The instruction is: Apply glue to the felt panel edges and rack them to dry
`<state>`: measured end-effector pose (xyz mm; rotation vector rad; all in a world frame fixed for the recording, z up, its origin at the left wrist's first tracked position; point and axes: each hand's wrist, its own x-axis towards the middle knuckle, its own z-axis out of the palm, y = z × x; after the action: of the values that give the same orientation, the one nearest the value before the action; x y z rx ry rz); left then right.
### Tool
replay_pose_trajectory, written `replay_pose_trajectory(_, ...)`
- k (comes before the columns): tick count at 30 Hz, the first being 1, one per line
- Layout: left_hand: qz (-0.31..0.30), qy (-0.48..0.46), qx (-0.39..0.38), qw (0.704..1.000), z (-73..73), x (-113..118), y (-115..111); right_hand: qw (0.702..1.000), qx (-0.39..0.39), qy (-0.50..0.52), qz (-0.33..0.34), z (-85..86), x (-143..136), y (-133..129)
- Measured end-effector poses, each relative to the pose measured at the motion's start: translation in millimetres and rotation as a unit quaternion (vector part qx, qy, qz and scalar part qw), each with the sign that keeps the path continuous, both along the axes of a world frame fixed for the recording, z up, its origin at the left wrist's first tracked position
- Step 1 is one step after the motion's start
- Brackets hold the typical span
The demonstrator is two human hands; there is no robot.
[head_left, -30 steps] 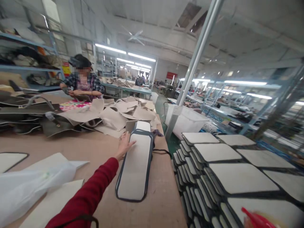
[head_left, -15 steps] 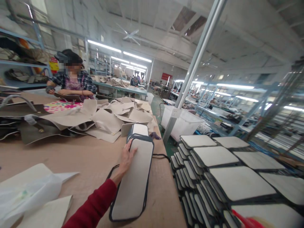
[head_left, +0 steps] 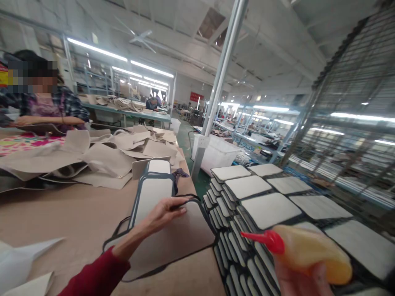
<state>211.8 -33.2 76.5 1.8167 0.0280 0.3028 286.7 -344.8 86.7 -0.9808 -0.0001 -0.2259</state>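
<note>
My left hand (head_left: 165, 213), below a dark red sleeve, pinches the upper edge of a pale panel with dark trim (head_left: 175, 240). That panel is tilted across the near part of the table. Behind it lies another pale panel with dark edges (head_left: 154, 195), and a smaller one (head_left: 159, 166) is beyond that. At the lower right my right hand (head_left: 300, 275) grips a yellowish squeeze bottle (head_left: 314, 253) with a red nozzle pointing left, over stacked pale panels.
Stacked dark-edged panels (head_left: 270, 209) fill the right side. Beige cut pieces (head_left: 108, 158) are heaped across the table (head_left: 77, 209). A person (head_left: 46, 102) sits at the far left. A metal post (head_left: 212, 94) and white bin (head_left: 216, 152) stand beyond the table's edge.
My left hand has gone from resting flat on the panel to holding its edge, and the panel has turned and tilted. My right hand and the whole bottle have come into view. The view has shifted right.
</note>
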Motion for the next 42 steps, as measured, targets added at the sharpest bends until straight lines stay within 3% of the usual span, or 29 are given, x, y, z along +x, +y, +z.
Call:
replay_pose_trajectory(3,-0.109,0.028,0.070,0.991,25.1,-2,-21,1.000,0.021,0.012,0.013,19.0,3,-2)
replay_pose_trajectory(8,-0.227,0.055,0.170,0.957,59.6,-6,-49,0.991,0.022,-0.097,0.088,44.9,4,-7)
replay_pose_trajectory(12,-0.300,0.062,0.201,0.930,75.9,-7,-63,0.977,0.004,-0.155,0.143,47.3,5,-16)
replay_pose_trajectory(18,-0.378,0.038,0.239,0.894,91.7,-6,-74,0.961,-0.056,-0.122,0.241,51.5,-3,-25)
replay_pose_trajectory(24,-0.418,0.072,0.254,0.869,101.5,-10,-84,0.942,-0.105,-0.122,0.295,60.5,-14,-29)
replay_pose_trajectory(33,-0.406,0.079,0.246,0.876,105.3,-19,-84,0.942,-0.102,-0.135,0.291,56.8,-19,-34)
replay_pose_trajectory(42,-0.388,0.085,0.169,0.902,95.6,-20,-73,0.967,-0.085,-0.148,0.190,34.5,-14,-37)
